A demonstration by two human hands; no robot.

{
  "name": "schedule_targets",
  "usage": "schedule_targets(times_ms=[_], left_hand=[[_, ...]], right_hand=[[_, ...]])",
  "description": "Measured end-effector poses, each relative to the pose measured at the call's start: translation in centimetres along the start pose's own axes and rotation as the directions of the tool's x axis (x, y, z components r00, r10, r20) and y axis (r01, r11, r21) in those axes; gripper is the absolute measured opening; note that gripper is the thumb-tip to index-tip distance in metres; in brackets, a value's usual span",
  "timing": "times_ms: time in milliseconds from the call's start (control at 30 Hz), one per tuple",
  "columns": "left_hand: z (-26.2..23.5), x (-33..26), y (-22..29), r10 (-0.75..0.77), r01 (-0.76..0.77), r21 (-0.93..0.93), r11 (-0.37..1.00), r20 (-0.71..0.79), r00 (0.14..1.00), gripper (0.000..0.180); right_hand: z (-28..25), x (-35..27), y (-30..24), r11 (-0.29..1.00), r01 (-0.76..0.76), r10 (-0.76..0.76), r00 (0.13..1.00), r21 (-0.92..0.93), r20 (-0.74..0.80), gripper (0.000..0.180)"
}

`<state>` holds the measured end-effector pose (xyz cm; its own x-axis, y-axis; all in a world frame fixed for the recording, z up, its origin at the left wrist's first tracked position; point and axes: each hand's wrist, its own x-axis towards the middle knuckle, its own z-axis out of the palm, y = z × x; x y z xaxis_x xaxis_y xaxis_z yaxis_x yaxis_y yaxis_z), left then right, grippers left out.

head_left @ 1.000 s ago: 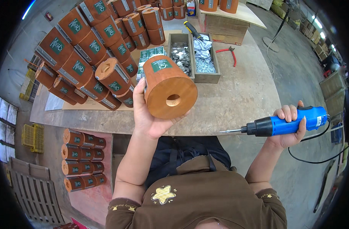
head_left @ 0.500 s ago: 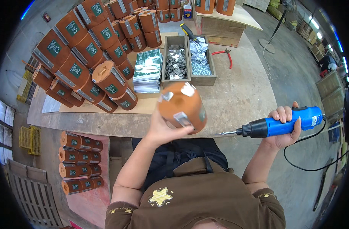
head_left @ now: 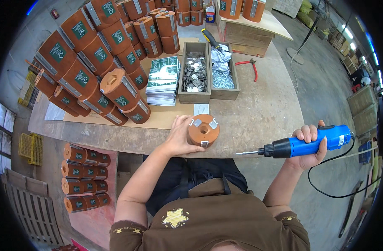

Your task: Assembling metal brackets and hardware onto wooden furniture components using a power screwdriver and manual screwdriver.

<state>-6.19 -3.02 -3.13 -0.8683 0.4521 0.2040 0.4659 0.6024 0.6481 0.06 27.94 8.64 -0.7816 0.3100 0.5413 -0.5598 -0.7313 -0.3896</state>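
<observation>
My left hand (head_left: 181,136) is wrapped round an orange-brown cylinder (head_left: 204,133) at the table's near edge. Its round top faces up, with a hole in the middle and several small metal clips around the rim. My right hand (head_left: 311,144) grips a blue electric screwdriver (head_left: 317,141) off the table's right front, its bit pointing left toward the cylinder but apart from it. A black cord trails from the tool's back end. Beyond the cylinder stands a wooden box of small metal clips (head_left: 194,75), beside another box holding screws (head_left: 223,79).
Many finished-looking cylinders (head_left: 80,77) with green labels are stacked at the left. A pile of green-and-white label sheets (head_left: 163,79) lies beside them. Red-handled pliers (head_left: 254,70) rest right of the boxes. More cylinders (head_left: 84,161) lie in rows on a lower reddish surface.
My left hand has lowered the cylinder from a tilted position and stood it upright on the table. The screwdriver stays in my right hand, with little movement.
</observation>
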Motion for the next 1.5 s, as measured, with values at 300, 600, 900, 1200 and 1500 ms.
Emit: schedule_targets(times_ms=[300,600,900,1200,1500], left_hand=[[-9.2,7.1,-1.4,-0.086,0.087,-0.077,0.993,0.011,0.996,0.031],[-4.3,19.3,-4.3,-0.233,0.217,0.618,0.755,-0.057,0.971,0.018],[-2.3,19.4,-4.6,-0.213,0.268,0.686,0.676,-0.166,0.963,0.014],[-3.4,18.1,-4.2,-0.181,0.206,0.657,0.726,-0.106,0.978,0.010],[-3.4,18.7,-3.5,-0.294,0.242,0.654,0.717,-0.032,0.955,0.023]], right_hand=[[-0.6,1.0,0.4,1.000,-0.006,0.006,1.000,0.001,-0.021,0.040],[-0.3,0.8,0.2,0.999,-0.004,0.003,0.999,-0.039,-0.037,0.042],[-1.1,0.9,0.0,0.999,0.002,-0.006,0.998,-0.048,-0.070,0.042],[-0.9,0.5,-0.2,1.000,-0.023,0.023,0.999,-0.004,-0.042,0.042],[-0.9,0.0,-1.3,1.000,-0.014,0.014,1.000,-0.014,-0.011,0.042]])
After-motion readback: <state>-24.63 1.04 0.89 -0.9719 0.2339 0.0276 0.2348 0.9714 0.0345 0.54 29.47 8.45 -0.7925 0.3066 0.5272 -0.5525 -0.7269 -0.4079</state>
